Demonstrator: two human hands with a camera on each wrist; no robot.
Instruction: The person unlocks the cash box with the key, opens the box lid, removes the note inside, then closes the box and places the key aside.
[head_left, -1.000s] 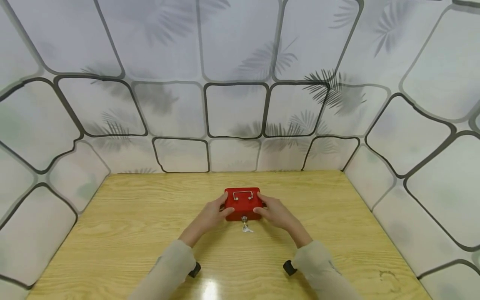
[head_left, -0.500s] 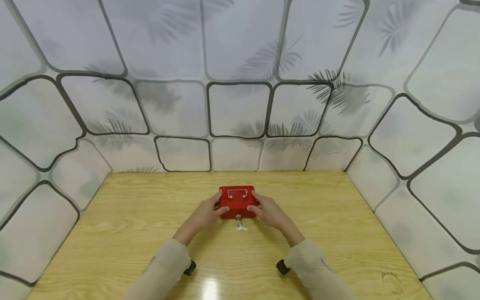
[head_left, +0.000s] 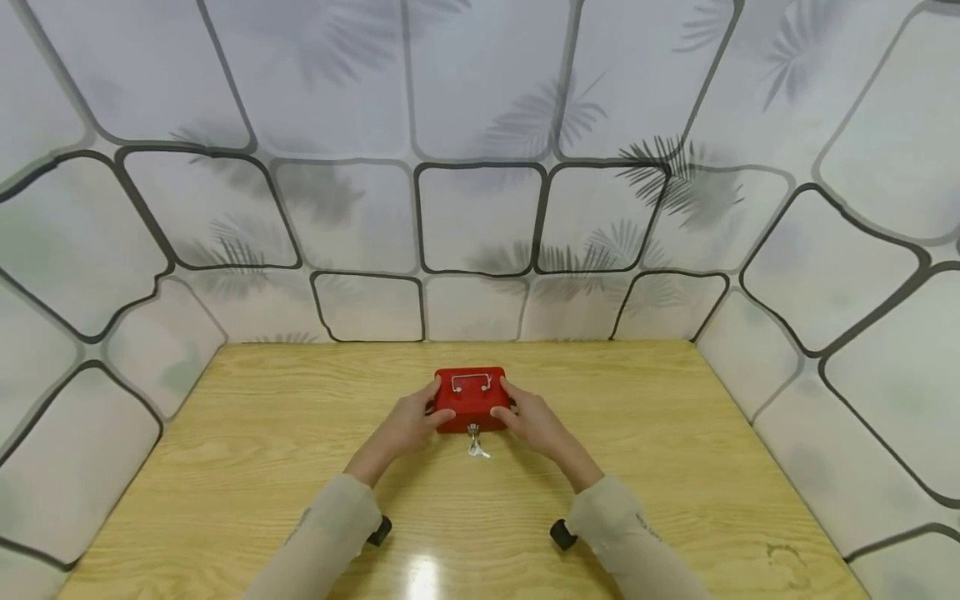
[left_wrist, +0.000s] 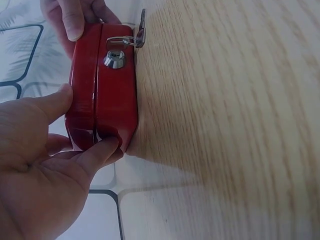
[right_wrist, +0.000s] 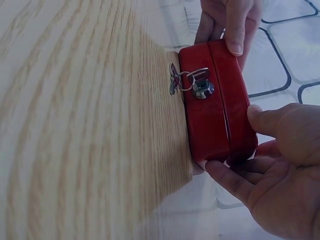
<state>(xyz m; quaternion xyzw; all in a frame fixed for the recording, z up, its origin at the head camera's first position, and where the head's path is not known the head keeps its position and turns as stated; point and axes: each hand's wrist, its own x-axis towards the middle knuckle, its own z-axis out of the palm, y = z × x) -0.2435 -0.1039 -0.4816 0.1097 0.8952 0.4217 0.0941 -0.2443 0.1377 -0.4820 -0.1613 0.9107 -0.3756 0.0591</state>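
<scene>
Two hands grip a red box: the left hand holds one short side and the right hand the other, thumbs towards the front of the lid and the other fingers wrapped at the sides. The red box is glossy, with rounded corners, its lid closed along a thin seam. A thin metal handle sits on the lid, and a round silver lock juts from the front face. A ring of keys hangs at that lock (its metal catches the light in both wrist views).

The box is near the middle of the table, towards its far edge; whether its base rests fully on the wood is hard to tell. The tabletop is pale yellow with fine wavy grain, a bright glare spot near the front and a dark curved mark at the right. Pale walls enclose the back and sides, patterned with grey and black rounded outlines and shadowy fern-like leaves.
</scene>
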